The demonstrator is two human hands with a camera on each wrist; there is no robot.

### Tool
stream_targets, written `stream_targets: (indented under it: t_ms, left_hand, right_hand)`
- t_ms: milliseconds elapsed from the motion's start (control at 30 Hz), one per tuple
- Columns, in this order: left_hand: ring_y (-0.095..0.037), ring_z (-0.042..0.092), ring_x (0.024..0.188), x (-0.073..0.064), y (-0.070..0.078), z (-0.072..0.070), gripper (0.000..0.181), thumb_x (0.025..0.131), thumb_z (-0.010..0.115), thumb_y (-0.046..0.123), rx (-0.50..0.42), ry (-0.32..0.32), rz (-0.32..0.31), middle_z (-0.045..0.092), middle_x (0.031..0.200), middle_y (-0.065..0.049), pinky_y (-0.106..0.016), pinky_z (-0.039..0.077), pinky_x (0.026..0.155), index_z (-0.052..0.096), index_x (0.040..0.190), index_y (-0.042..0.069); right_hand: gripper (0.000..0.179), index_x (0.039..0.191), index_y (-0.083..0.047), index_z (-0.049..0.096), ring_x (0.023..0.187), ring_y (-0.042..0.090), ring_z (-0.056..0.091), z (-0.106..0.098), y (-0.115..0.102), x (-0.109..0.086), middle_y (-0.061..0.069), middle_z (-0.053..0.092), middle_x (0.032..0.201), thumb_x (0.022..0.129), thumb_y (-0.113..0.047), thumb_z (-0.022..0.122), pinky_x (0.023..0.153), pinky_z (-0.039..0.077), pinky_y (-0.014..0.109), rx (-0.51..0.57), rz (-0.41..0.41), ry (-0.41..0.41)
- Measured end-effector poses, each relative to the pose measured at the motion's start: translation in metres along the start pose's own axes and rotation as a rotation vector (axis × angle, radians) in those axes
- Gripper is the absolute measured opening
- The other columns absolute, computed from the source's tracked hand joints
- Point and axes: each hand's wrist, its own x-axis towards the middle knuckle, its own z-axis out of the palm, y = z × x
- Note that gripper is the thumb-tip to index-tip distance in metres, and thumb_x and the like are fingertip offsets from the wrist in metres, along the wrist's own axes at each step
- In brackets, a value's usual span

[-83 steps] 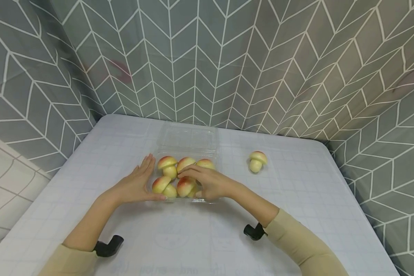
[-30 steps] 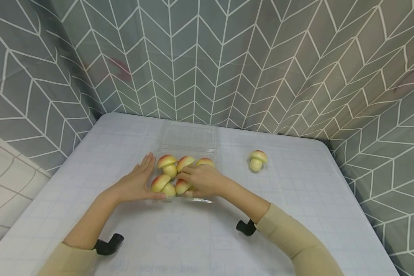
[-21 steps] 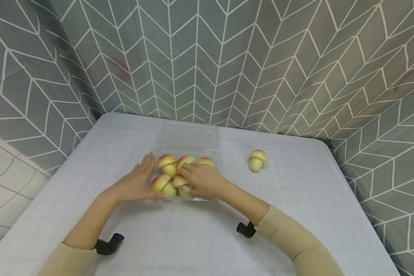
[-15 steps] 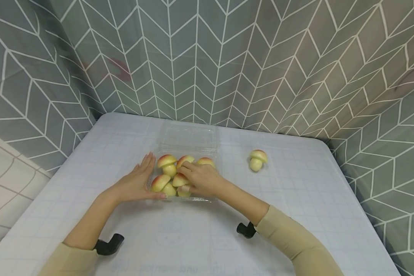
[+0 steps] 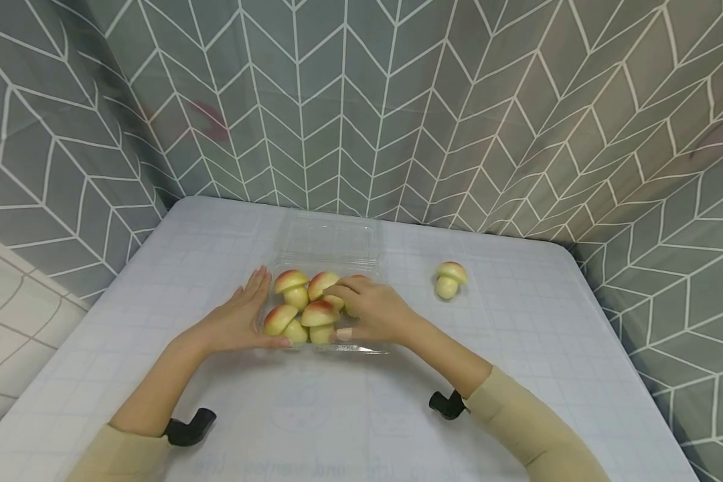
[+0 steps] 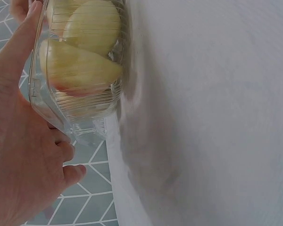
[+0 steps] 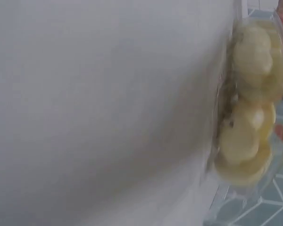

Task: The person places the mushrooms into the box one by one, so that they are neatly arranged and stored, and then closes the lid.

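A clear plastic clamshell box sits on the table, its lid laid back toward the wall. Several mushroom-shaped pieces with yellow-and-red caps and pale stems fill it in two rows. My left hand braces the box's left side with fingers straight, thumb along the front rim; the left wrist view shows the hand against the ribbed wall. My right hand hovers over the box's right part, fingers spread loosely, just right of the front middle mushroom. It partly hides the back right mushroom.
A single mushroom piece lies on the white-covered table to the right of the box. A grey curtain with white lines hangs behind the table. The right wrist view is blurred.
My right hand turned the front middle mushroom so its cap faces back and its stem forward, then let go and shifted right. My left hand stayed on the box.
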Motion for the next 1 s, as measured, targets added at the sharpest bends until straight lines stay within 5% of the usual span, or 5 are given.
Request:
stream_targets:
  t_ms: [333,567,800,1000]
  left_hand:
    - [-0.039,-0.004,0.145,-0.001,0.002,-0.001,0.130,0.072,0.072,0.065,-0.003,0.002,0.003,-0.007,0.156,-0.029,-0.060,0.010,0.112,0.000,0.148,-0.013]
    - [-0.039,-0.004,0.145,-0.002,0.003,-0.001,0.131,0.072,0.072,0.065,-0.004,0.002,-0.002,-0.007,0.156,-0.029,-0.060,0.009,0.113,-0.001,0.148,-0.013]
    - [-0.038,-0.005,0.145,-0.001,0.001,0.000,0.130,0.072,0.072,0.064,-0.005,0.000,-0.005,-0.008,0.156,-0.028,-0.060,0.009,0.113,-0.001,0.148,-0.012]
    - [-0.038,-0.005,0.145,-0.001,0.001,0.000,0.131,0.072,0.071,0.066,-0.003,-0.002,-0.003,-0.007,0.156,-0.028,-0.060,0.009,0.113,-0.002,0.148,-0.012]
  right_hand:
    - [0.071,0.128,-0.020,0.058,0.104,0.013,0.060,-0.019,0.026,-0.028,-0.003,0.058,0.121,0.069,-0.049,0.083,0.074,0.055,0.033,0.045,0.034,0.182]
    - [0.074,0.128,-0.015,0.057,0.086,0.014,0.061,-0.034,0.047,-0.051,0.001,0.061,0.116,0.069,-0.050,0.082,0.062,0.051,0.028,0.003,0.082,0.260]
    - [0.075,0.124,-0.014,0.060,0.082,0.014,0.062,-0.045,0.064,-0.072,-0.001,0.062,0.111,0.061,-0.043,0.087,0.068,0.049,0.039,-0.041,0.124,0.339]
    - [0.076,0.124,-0.011,0.059,0.080,0.018,0.063,-0.050,0.077,-0.088,0.002,0.062,0.112,0.059,-0.034,0.091,0.063,0.053,0.036,0.003,0.167,0.363]
